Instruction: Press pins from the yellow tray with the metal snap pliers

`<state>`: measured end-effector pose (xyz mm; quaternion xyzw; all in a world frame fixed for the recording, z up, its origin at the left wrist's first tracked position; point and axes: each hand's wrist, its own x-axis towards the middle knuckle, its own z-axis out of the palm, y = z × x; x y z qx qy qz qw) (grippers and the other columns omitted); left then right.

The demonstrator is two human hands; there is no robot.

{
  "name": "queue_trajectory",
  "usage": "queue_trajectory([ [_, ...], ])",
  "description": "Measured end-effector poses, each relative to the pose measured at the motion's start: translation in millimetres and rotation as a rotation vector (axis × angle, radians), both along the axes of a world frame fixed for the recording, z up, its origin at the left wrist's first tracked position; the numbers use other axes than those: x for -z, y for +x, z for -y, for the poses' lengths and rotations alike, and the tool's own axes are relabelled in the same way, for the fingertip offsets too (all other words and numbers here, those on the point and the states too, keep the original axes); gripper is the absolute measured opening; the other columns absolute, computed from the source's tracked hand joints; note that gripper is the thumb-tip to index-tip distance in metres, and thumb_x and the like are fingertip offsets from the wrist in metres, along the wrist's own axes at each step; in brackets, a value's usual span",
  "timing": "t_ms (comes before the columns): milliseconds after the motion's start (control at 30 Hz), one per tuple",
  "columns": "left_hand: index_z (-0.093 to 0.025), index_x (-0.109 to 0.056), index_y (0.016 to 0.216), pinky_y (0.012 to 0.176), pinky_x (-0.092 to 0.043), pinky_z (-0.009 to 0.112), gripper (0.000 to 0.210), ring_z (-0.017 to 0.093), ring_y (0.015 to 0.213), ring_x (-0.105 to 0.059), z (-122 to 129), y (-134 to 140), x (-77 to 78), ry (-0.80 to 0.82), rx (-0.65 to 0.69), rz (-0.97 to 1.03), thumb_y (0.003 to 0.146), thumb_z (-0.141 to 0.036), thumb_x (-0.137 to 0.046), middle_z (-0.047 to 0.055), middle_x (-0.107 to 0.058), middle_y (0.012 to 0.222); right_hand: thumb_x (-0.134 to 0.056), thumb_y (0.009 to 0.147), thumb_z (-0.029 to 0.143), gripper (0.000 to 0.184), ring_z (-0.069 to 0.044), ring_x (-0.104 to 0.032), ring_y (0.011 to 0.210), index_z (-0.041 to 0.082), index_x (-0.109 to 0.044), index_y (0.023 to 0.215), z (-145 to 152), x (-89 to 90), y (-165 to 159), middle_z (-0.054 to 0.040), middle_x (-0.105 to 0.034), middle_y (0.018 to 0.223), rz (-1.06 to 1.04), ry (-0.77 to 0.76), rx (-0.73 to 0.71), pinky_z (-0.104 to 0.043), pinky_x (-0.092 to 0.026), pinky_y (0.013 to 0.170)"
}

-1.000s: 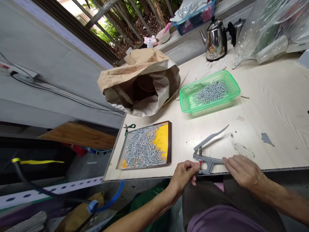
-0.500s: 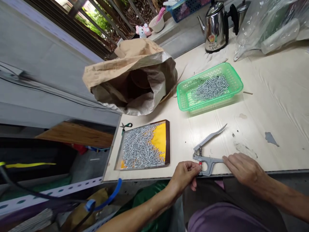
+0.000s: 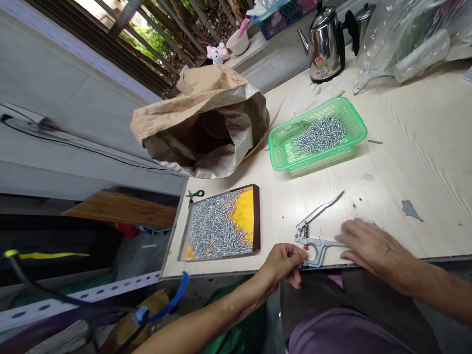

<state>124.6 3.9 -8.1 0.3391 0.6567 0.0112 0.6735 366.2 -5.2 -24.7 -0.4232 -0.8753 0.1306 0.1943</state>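
Left grip (image 3: 283, 265) pinched at pliers (image 3: 324, 244), blurred right grip (image 3: 372, 248) seemingly spread

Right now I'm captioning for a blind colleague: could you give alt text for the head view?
The left hand pinches beside the red part of gray pliers on a pale table; the blurred right hand is open at the handle. A tray and a green basket hold small metal pieces, near an open paper bag.

A steel kettle (image 3: 326, 51) stands beside a see-through plastic bag (image 3: 420, 54), and scissors (image 3: 192, 195) lie near a paper sack (image 3: 169, 115)
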Motion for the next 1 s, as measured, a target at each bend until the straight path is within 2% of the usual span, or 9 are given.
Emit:
queue_trajectory([
  [100, -0.015, -0.053, 0.068, 0.036, -0.039, 0.019, 0.057, 0.010, 0.032, -0.049, 0.2, 2.0, -1.9, 0.005, -0.005, -0.009, 0.050, -0.066, -0.071, -0.004, -0.051, 0.038, -0.065, 0.075, 0.050, 0.068, -0.034, -0.038, 0.126, 0.017, -0.043, 0.130, -24.6, 3.5, 10.4, -0.0198, -0.044, 0.137, 0.031, 0.057, 0.000, -0.048, -0.040, 0.091],
  [200, -0.015, -0.053, 0.067, 0.035, -0.040, 0.020, 0.057, 0.010, 0.032, -0.048, 1.5, 2.8, -2.3, 0.012, -0.029, -0.017, 0.047, -0.065, -0.073, -0.003, -0.051, 0.038, -0.071, 0.057, 0.065, 0.099, -0.040, -0.031, 0.131, 0.013, -0.039, 0.135, -46.8, 9.8, 15.8, -0.0228, -0.044, 0.137, 0.109, 0.077, -0.078, -0.056, -0.033, 0.097],
  [367, -0.014, -0.055, 0.069, 0.037, -0.042, 0.020, 0.053, 0.009, 0.033, -0.049, 5.1, 2.7, -0.5, 0.064, -0.068, 0.009, 0.053, -0.061, -0.072, -0.005, -0.050, 0.039, -0.064, 0.060, 0.066, 0.089, -0.034, -0.049, 0.108, 0.014, -0.045, 0.130, -53.1, 16.2, 14.3, -0.0173, -0.058, 0.115, 0.141, 0.054, -0.076, -0.056, -0.030, 0.096],
  [533, -0.014, -0.057, 0.072, 0.038, -0.041, 0.020, 0.053, 0.009, 0.034, -0.049, 7.3, 1.1, 4.5, 0.062, -0.057, 0.007, 0.056, -0.062, -0.070, -0.003, -0.052, 0.040, -0.065, 0.065, 0.055, 0.067, -0.030, -0.052, 0.092, 0.014, -0.052, 0.118, -44.7, 9.3, 12.2, -0.0140, -0.061, 0.103, 0.199, 0.072, -0.075, -0.052, -0.033, 0.091],
  [633, -0.013, -0.059, 0.077, 0.039, -0.041, 0.021, 0.051, 0.010, 0.036, -0.049, 12.5, -3.0, 6.0, 0.100, -0.014, -0.058, 0.065, -0.062, -0.064, -0.003, -0.051, 0.043, -0.070, 0.061, 0.046, 0.058, -0.028, -0.052, 0.088, 0.014, -0.056, 0.108, -40.9, 5.7, 9.8, -0.0121, -0.060, 0.098, 0.226, 0.052, -0.059, -0.047, -0.037, 0.085],
  [733, -0.013, -0.060, 0.090, 0.051, -0.048, 0.028, 0.043, 0.015, 0.053, -0.057, 18.4, -2.7, 2.8, 0.462, 0.139, -0.267, 0.077, -0.054, -0.058, 0.001, -0.057, 0.062, -0.074, 0.057, 0.038, 0.053, -0.027, -0.052, 0.086, 0.013, -0.058, 0.101, -37.5, 3.8, 7.0, -0.0108, -0.060, 0.094, 0.226, 0.014, -0.039, -0.042, -0.041, 0.078],
  [867, -0.018, -0.051, 0.119, 0.085, -0.050, 0.042, 0.044, 0.025, 0.101, -0.057, 10.6, 19.5, 0.6, 1.155, 0.554, -0.345, 0.085, -0.045, -0.056, 0.012, -0.059, 0.110, -0.074, 0.058, 0.029, 0.044, -0.026, -0.052, 0.086, 0.013, -0.058, 0.097, -33.2, -1.9, 5.3, -0.0097, -0.060, 0.092, 0.225, 0.003, -0.045, -0.039, -0.043, 0.075],
  [933, -0.016, -0.044, 0.127, 0.094, -0.045, 0.047, 0.056, 0.030, 0.114, -0.049, -2.2, 36.3, 3.9, 1.301, 0.769, -0.279, 0.082, -0.047, -0.060, 0.016, -0.052, 0.125, -0.073, 0.060, 0.025, 0.042, -0.026, -0.052, 0.085, 0.014, -0.058, 0.097, -30.1, -6.1, 5.5, -0.0096, -0.060, 0.092, 0.239, 0.010, -0.050, -0.038, -0.044, 0.074],
  [1000, -0.013, -0.040, 0.130, 0.093, -0.045, 0.048, 0.061, 0.031, 0.112, -0.049, -16.2, 50.1, 8.6, 1.333, 0.905, -0.247, 0.082, -0.045, -0.061, 0.017, -0.051, 0.124, -0.072, 0.063, 0.021, 0.042, -0.026, -0.053, 0.085, 0.012, -0.057, 0.102, -26.3, -9.4, 6.3, -0.0105, -0.061, 0.093, 0.239, 0.018, -0.042, -0.038, -0.045, 0.074],
])
